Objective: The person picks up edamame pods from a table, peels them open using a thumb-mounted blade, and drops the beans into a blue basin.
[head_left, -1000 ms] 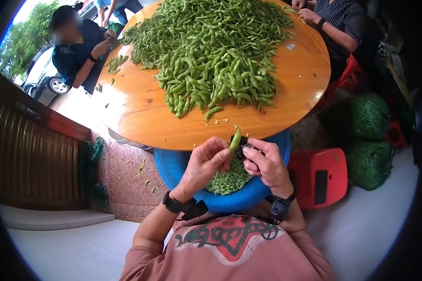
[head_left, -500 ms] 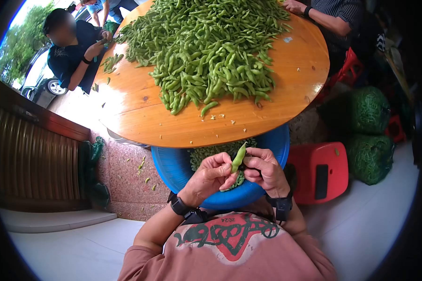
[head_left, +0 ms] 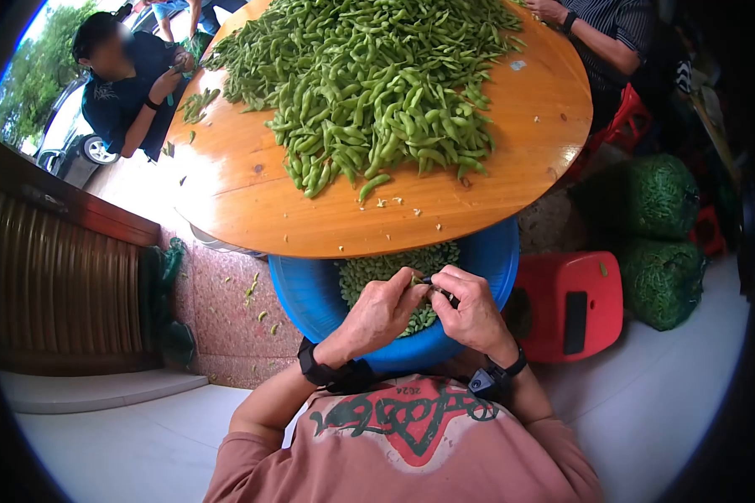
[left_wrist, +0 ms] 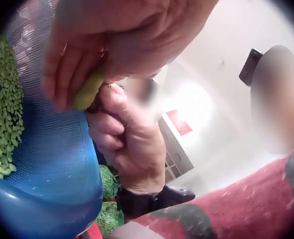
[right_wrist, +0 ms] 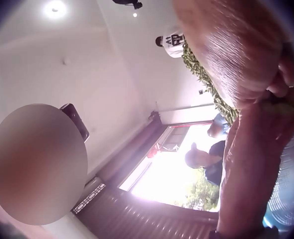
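Looking in from afar, I had the broad wooden table (head_left: 268, 222) first, curving away just beyond the grip, with one person (head_left: 113, 80) at its far left edge and another (head_left: 608, 46) at its far right. And what a mound on top! The heap of green pods (head_left: 377, 92) spread over the table's middle, well ahead of both hands, one pod (head_left: 374, 186) lying at its near edge. Directly below the grip sat the blue basket (head_left: 310, 335), its near edge tucked in front of the shirt. Right of the grip I picked up the red stool (head_left: 554, 285), then two green net bags (head_left: 663, 285), stacked farther out. Shelled beans (head_left: 377, 268) lay in the basket, under the fingers.

Now the hands! Left hand (head_left: 382, 310) and right hand (head_left: 471, 314) met fingertip to fingertip over the beans, wrists apart. The left wrist view gave me the left fingers clamped on a plump green pod (left_wrist: 90, 92), right at the meeting point, with the right fingers pinching beside it at its end. Smallest of all, a dark bit (head_left: 451, 298) showed at the right fingers, too small for me to name.
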Action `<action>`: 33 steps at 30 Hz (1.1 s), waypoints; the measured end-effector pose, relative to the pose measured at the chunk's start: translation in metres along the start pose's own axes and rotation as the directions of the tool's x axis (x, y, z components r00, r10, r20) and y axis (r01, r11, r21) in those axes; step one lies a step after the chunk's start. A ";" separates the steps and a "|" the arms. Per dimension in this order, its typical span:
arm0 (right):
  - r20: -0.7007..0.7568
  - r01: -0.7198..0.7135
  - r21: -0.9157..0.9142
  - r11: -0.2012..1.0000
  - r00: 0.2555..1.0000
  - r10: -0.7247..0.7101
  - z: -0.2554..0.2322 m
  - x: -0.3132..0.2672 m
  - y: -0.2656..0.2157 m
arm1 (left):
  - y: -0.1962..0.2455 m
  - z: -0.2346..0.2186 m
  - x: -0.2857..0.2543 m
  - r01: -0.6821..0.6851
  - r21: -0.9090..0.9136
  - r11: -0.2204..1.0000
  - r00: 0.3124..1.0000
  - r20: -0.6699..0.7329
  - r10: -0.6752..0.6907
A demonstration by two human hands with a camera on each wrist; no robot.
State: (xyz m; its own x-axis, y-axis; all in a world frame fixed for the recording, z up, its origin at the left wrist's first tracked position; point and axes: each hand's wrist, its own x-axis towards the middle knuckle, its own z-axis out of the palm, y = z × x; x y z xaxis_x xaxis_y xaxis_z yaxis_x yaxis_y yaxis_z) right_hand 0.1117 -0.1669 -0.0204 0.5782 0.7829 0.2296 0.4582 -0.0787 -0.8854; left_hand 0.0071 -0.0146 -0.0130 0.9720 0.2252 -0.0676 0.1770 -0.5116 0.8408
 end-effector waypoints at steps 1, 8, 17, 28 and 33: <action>-0.008 -0.005 -0.011 1.000 1.000 0.005 0.000 -0.001 0.001 | -0.011 0.000 0.000 -0.028 -0.086 0.996 0.998 0.055 0.033; -0.091 0.033 -0.176 0.984 0.995 -0.049 0.021 0.001 0.002 | -0.014 0.006 -0.001 0.342 -0.855 0.391 0.938 0.281 -0.204; -0.091 0.051 -0.606 0.794 0.987 -0.132 0.051 -0.006 0.000 | -0.020 0.049 0.004 -0.106 -0.596 0.796 0.945 -0.309 -0.106; -0.221 0.120 -0.509 0.852 0.939 -0.265 0.041 -0.003 0.002 | -0.026 0.053 0.003 0.014 -0.792 0.611 0.968 -0.143 -0.207; -0.287 0.117 -0.448 0.886 0.920 -0.267 0.041 0.002 0.005 | -0.008 0.044 0.005 0.159 -0.984 0.084 0.910 0.113 -0.400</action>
State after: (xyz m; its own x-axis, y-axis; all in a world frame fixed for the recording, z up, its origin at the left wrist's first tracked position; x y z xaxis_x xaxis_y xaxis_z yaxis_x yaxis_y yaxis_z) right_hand 0.0876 -0.1402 -0.0407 0.6034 0.5644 0.5634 0.7763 -0.2540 -0.5770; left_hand 0.0174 -0.0460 -0.0438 0.8309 0.3156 -0.4582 0.0175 0.8083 0.5885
